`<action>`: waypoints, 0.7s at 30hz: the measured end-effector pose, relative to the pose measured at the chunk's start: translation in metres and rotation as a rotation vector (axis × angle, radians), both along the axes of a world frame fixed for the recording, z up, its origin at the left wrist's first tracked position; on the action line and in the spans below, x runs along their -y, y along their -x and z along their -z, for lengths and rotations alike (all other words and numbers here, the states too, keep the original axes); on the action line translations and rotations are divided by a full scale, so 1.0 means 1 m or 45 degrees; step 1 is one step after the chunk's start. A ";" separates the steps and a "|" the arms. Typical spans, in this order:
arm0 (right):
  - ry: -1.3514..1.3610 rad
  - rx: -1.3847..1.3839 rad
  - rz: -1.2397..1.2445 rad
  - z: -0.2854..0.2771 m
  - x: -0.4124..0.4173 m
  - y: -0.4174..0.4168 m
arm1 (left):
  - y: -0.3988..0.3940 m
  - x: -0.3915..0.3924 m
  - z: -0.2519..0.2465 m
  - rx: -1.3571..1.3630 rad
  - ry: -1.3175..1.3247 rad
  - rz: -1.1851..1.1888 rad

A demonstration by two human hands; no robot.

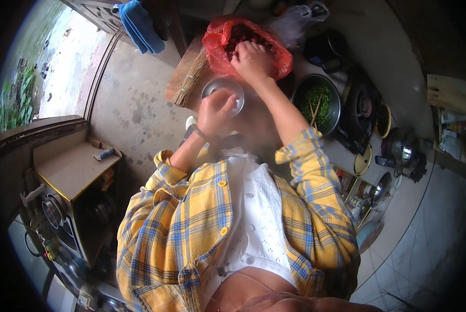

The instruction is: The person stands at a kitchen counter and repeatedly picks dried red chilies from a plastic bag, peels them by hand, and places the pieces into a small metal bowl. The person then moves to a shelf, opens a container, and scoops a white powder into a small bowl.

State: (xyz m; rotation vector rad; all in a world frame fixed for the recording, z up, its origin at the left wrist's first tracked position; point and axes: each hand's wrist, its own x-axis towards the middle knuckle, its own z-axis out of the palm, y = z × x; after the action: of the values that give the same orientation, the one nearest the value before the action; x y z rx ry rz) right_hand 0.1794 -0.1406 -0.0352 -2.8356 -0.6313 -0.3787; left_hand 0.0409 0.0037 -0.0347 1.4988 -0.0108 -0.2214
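My right hand (254,62) reaches into a red plastic bag (217,58) of small dark red fruits or similar pieces (242,35); its fingertips are among them, and whether it grips any is hidden. Over a round metal bowl (240,91) hangs my left hand (217,107), fingers curled with thumb near the fingertips; I cannot tell if something is between them. Beside the bowl, a tied bundle of dry straw-like stalks (190,82) lies on the wooden board (174,80). To the right, a metal basin (336,117) holds chopped greens (322,101) and a pair of chopsticks (316,111).
A black portable gas stove (358,109) stands right of the basin, with a dark pot (326,50) above it. A clear plastic bag (293,23) lies behind. A blue towel (139,27) hangs at upper left. A low cabinet (77,163) stands at left.
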 end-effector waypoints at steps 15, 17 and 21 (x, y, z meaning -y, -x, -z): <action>-0.913 -0.240 -0.196 -0.108 0.047 0.147 | 0.002 0.013 -0.055 -0.384 0.771 0.302; -0.925 -0.279 -0.192 -0.110 0.050 0.151 | 0.003 0.014 -0.060 -0.370 0.766 0.313; -0.863 -0.251 -0.262 -0.108 0.055 0.153 | 0.004 0.013 -0.066 -0.247 0.601 0.363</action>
State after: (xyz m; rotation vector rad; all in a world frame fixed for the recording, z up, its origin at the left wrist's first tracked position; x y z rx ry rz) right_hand 0.0269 -0.1952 0.0732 -2.1101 -0.6027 -0.2162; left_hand 0.0371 -0.0089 0.0309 0.9972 -0.1145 -0.5538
